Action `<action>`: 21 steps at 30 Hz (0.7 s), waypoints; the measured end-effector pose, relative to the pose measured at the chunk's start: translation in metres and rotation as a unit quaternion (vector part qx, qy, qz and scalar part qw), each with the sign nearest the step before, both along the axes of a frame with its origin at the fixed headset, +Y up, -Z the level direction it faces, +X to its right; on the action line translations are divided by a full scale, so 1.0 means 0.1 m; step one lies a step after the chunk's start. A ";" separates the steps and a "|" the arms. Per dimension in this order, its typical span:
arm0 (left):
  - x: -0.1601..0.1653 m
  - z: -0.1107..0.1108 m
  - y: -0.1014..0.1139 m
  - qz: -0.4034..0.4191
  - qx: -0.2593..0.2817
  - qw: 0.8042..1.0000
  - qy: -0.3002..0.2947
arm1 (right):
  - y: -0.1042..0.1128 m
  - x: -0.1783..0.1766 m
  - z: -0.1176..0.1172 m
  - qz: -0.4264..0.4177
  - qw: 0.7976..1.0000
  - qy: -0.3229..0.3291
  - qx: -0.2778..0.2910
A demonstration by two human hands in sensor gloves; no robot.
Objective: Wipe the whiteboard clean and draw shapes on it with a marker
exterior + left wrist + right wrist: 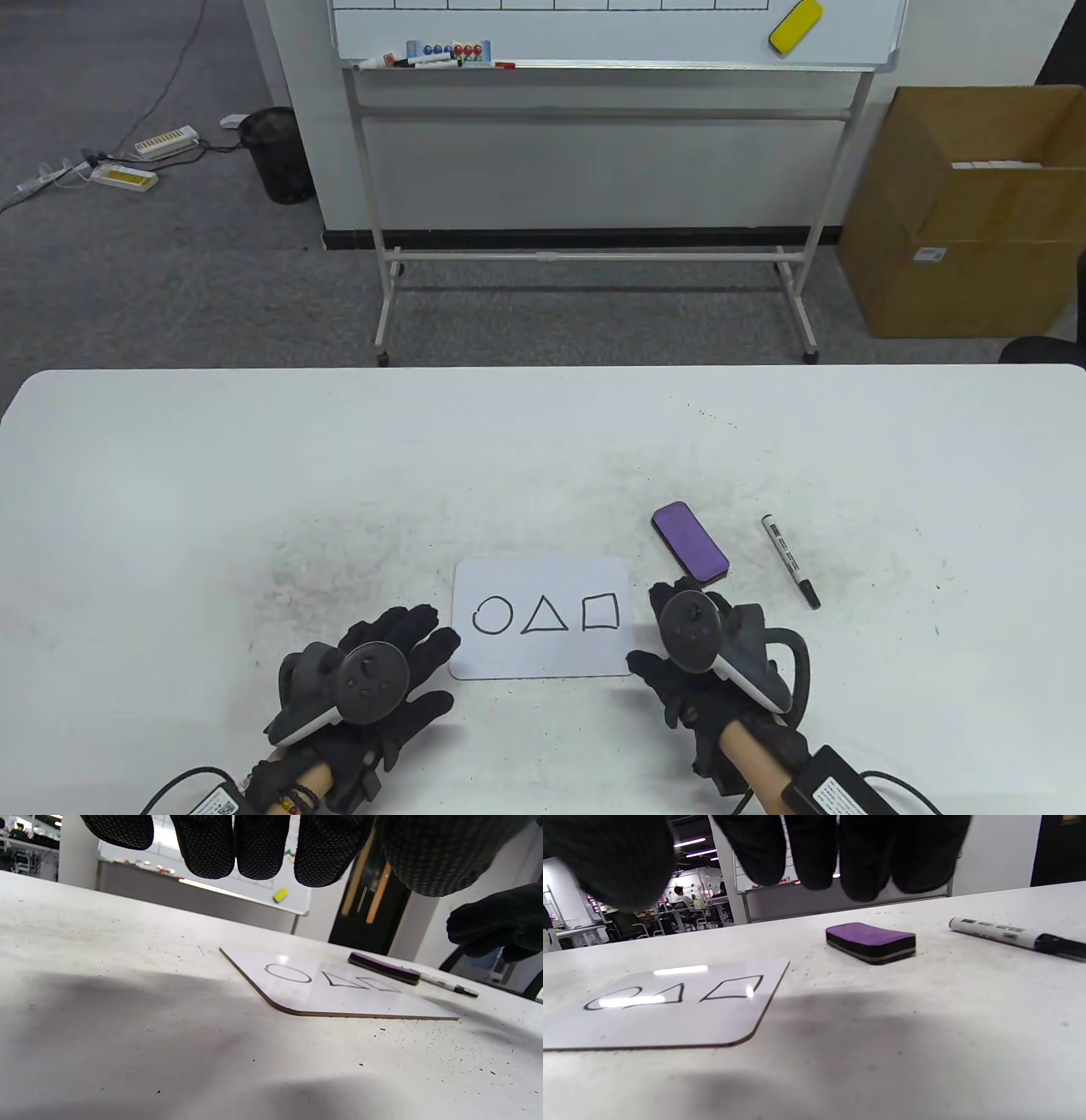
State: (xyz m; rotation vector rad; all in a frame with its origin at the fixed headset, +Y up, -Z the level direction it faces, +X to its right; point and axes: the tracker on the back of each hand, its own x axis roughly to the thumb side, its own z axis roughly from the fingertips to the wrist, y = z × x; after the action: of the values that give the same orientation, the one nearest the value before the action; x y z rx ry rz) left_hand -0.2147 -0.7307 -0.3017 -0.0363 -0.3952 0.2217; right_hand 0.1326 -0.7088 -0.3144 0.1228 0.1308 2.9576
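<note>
Table view: the small whiteboard (541, 617) lies flat on the tabletop (254, 475), long axis left to right, between the left hand (373, 679) and right hand (704, 654), both relaxed and holding nothing. The marker (791, 560) lies far-right, black cap pointing near.

Left wrist view: the eraser (384, 968) lies beyond the whiteboard.

Right wrist view: straight fingers (814, 849) hang above the tabletop.

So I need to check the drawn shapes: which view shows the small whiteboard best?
The table view: the small whiteboard lies face-on, circle, triangle and square all clear. Both wrist views catch it at a low slant, shapes flattened and partly lost in glare.
</note>
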 end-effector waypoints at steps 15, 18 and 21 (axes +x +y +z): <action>-0.01 -0.03 -0.06 -0.007 -0.019 1.000 0.006 | -0.16 0.03 0.09 -0.027 0.999 0.015 -0.013; -0.01 -0.03 -0.06 -0.008 -0.020 1.000 0.009 | -0.16 0.03 0.09 -0.028 0.999 0.017 -0.012; 0.00 -0.03 -0.06 -0.011 -0.019 1.000 0.010 | -0.17 0.04 0.09 -0.032 0.999 0.016 -0.016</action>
State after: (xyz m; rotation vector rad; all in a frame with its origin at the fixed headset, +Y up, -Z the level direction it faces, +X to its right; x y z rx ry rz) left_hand -0.2150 -0.7363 -0.3045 -0.0755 -0.3715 0.2076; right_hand 0.1364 -0.7254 -0.3053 0.1682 0.1742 2.8897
